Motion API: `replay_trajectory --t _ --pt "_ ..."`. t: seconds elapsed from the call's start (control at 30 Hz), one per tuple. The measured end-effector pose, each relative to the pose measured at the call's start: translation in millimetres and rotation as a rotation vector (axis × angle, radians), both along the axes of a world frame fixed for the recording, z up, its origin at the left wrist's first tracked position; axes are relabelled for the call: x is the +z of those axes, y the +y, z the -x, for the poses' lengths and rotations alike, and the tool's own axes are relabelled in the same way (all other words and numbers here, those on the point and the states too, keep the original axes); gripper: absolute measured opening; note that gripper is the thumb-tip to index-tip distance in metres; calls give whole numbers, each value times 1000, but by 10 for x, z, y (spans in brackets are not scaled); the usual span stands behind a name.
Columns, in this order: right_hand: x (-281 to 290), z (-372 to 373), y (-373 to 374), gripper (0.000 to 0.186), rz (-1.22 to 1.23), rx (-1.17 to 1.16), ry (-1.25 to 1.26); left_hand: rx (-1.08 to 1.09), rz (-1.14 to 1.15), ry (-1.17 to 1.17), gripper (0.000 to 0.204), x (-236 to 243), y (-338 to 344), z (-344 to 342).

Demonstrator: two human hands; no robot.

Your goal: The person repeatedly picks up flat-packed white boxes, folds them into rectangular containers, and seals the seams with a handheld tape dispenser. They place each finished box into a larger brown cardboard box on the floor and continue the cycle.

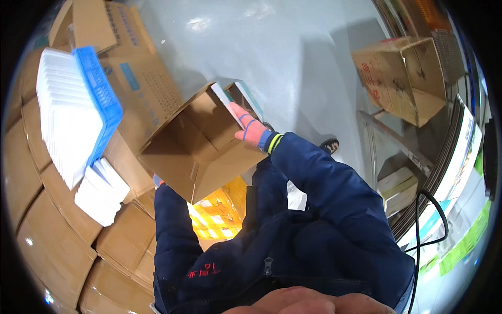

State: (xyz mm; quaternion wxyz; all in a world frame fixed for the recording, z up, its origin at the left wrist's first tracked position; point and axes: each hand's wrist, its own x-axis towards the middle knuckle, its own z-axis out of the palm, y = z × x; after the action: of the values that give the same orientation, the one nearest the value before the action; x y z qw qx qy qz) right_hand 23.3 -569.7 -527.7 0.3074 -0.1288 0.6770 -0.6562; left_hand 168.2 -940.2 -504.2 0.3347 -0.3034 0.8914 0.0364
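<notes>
An open, empty-looking cardboard box (183, 146) is held tilted at waist level in front of me. My right hand (250, 125), in a pink glove with blue stripes, grips its white-edged upper right rim, where a second white-and-teal panel or box (252, 107) shows just beyond. My left hand (158, 181) shows only as a sliver at the box's lower left; its fingers are hidden behind the cardboard. Below the box, a yellow-orange taped package (214, 217) sits by my legs.
Stacked brown cartons (55, 238) line the left, topped by white sheets (65, 118), a blue plastic tray (99, 99) and flattened cardboard (125, 68). At right stand an open carton (381, 78), a metal rail (397, 141), leaning boards and a black cable (439, 209). Grey floor (272, 47) lies ahead.
</notes>
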Motion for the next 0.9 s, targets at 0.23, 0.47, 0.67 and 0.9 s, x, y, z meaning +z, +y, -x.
replay_trajectory --t 0.23,0.47,0.67,0.9 --pt "-601 -161 455 75 17 -128 -101 -91 -10 -123 43 -576 140 105" --pt "-384 -342 370 81 -186 -69 31 -77 0 -205 44 -873 233 -147" --pt "-224 -277 -103 83 -310 -32 70 -114 1 -262 45 -1022 154 -156" --pt "-617 -414 172 81 -352 42 69 -127 -24 -322 46 -1394 107 -285"
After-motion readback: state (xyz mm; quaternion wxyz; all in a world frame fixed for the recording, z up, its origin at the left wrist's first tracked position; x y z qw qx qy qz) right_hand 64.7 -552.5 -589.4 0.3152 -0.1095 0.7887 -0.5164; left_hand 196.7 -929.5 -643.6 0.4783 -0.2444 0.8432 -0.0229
